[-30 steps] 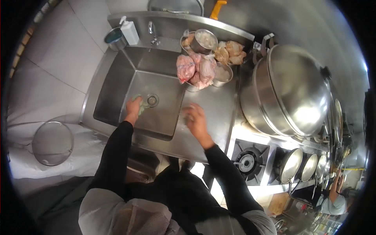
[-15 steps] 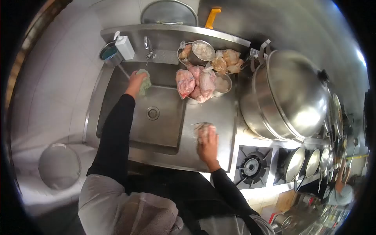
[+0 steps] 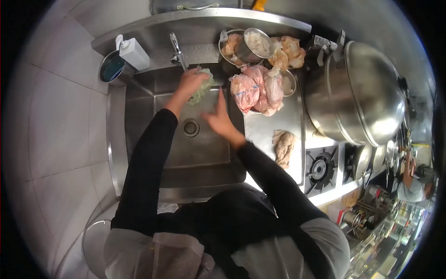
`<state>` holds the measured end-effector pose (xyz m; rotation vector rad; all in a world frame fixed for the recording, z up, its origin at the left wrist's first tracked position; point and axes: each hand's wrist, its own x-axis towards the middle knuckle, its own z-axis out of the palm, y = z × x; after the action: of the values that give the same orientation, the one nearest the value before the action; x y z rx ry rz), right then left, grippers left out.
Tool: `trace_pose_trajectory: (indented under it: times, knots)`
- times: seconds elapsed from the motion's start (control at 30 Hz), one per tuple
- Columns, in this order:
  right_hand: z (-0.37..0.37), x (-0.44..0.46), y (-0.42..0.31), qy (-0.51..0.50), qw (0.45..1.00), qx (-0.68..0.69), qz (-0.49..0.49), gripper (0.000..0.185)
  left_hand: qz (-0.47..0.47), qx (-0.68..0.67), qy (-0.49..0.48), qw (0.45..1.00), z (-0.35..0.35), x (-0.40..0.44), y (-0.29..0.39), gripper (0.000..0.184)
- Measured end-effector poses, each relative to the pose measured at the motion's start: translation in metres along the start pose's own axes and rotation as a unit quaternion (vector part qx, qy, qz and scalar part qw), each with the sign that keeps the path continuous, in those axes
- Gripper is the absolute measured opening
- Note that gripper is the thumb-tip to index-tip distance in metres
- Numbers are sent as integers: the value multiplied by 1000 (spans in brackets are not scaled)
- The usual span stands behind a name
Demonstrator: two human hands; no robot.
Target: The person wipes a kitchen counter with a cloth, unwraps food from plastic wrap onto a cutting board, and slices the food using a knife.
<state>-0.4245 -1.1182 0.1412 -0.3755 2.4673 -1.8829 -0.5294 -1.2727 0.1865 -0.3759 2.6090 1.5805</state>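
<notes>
My left hand (image 3: pixel 188 84) is closed on a pale green cloth (image 3: pixel 203 87), just below the faucet (image 3: pixel 176 49) and over the metal sink (image 3: pixel 162 153). My right hand (image 3: pixel 220 118), a little smeared by motion, hangs over the right half of the sink with thumb and fingers apart and nothing in it. A crumpled brown rag (image 3: pixel 284 148) lies on the steel drainboard (image 3: pixel 260 132) to the right of that hand. Bags of pink raw meat (image 3: pixel 257 90) are heaped at the back of the drainboard.
A white pump bottle (image 3: pixel 134 53) stands beside a metal pot of bluish liquid (image 3: pixel 114 69) at the back left. Metal bowls (image 3: pixel 253 49) and more bagged food (image 3: pixel 288 52) sit behind the meat. To the right are a large domed steamer (image 3: pixel 357 95) and a gas burner (image 3: pixel 319 170).
My right hand has let go of the brown rag on the drainboard and moved left over the sink. My left hand has carried the green cloth rightward, under the faucet. The view has shifted.
</notes>
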Motion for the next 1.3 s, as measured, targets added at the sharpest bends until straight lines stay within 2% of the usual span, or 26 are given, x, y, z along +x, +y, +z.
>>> trace_pose_trajectory:
  times: [0.03, 0.1, 0.13, 0.2, 0.27, 0.3, 0.4, 0.43, 0.5, 0.53, 0.6, 0.63, 0.67, 0.73, 0.8, 0.83, 0.87, 0.9, 1.0, 1.07, 1.1, 1.13, 1.17, 1.2, 1.23, 1.3]
  knots:
    - [11, 32, 8, 49, 993, -99, -39, 99, 25, -46, -111, 992, -16, 6, -3, 49]
    - [33, 92, 41, -62, 986, 152, 0, 94, -2, -117, -125, 985, -40, 6, -25, 50]
    - [35, 105, 32, -61, 997, 50, -22, 79, -29, -186, -127, 974, -51, 7, -36, 50]
    - [40, 131, -1, -53, 996, -54, -40, 65, 22, -36, 34, 999, -67, 6, -67, 50]
    - [45, 153, -24, -128, 957, -258, -18, 30, 38, -8, 63, 997, -81, -3, -87, 56]
    - [50, 159, -32, -125, 957, -260, -14, 30, 51, 20, 98, 994, -82, -14, -87, 63]
    - [60, 162, -43, -203, 925, -319, -40, 21, 185, -27, -65, 980, -75, -52, -64, 75]
    - [64, 157, -44, -200, 952, -217, -81, 20, 186, -26, -67, 980, -68, -54, -61, 75]
    - [62, 143, -52, -193, 970, -72, -128, 27, -202, -195, -124, 952, -54, -54, -70, 73]
    - [60, 135, -54, -193, 970, -72, -129, 27, -201, -196, -124, 952, -52, -52, -78, 73]
    - [61, 124, -36, 43, 993, -85, 67, 31, -122, -504, -105, 848, -50, -40, -107, 61]
    - [55, 116, -38, 42, 993, -86, 69, 31, -125, -505, -105, 847, -44, -28, -130, 61]
    - [44, 107, -44, 20, 968, -21, 250, 33, -14, -383, -97, 919, -38, -13, -153, 56]
    - [35, 103, -46, 3, 906, 47, 422, 35, 100, -246, -91, 960, -34, -6, -157, 52]
    - [32, 101, -29, -65, 903, 240, 350, 29, -53, -509, -118, 851, -39, -22, -123, 45]
    - [34, 104, -16, -62, 903, 240, 351, 29, -54, -508, -120, 851, -42, -40, -84, 45]
    - [41, 111, -2, -73, 987, 19, 139, 24, -193, -513, -37, 836, -44, -64, -30, 43]
    - [45, 112, 6, -77, 972, -204, -84, 19, -327, -502, 50, 799, -40, -80, 0, 42]
    - [42, 86, -25, -70, 952, -263, -140, 29, -312, -635, -39, 705, -23, -74, -3, 39]
    - [56, 89, 7, -70, 922, -367, -104, 27, -141, -691, -163, 690, 14, -21, -90, 37]
    - [59, 91, 52, 148, 868, -346, -324, 27, -157, -672, -112, 715, 14, -33, -65, 35]
    - [48, 81, 35, -54, 836, -540, -84, 29, -161, -653, -134, 727, 9, -43, -38, 32]
    - [42, 74, 23, -73, 843, -525, -89, 29, -149, -642, -133, 741, 15, -36, -45, 32]
    - [34, 69, 13, -16, 962, -252, 102, 35, -138, -629, -137, 753, 20, -30, -53, 32]
    - [30, 71, 5, 48, 956, 46, 286, 42, -199, -592, -80, 777, 23, -30, -46, 33]
    - [17, 53, -21, 66, 976, -205, 17, 51, -262, -546, -25, 795, 22, -21, -56, 34]
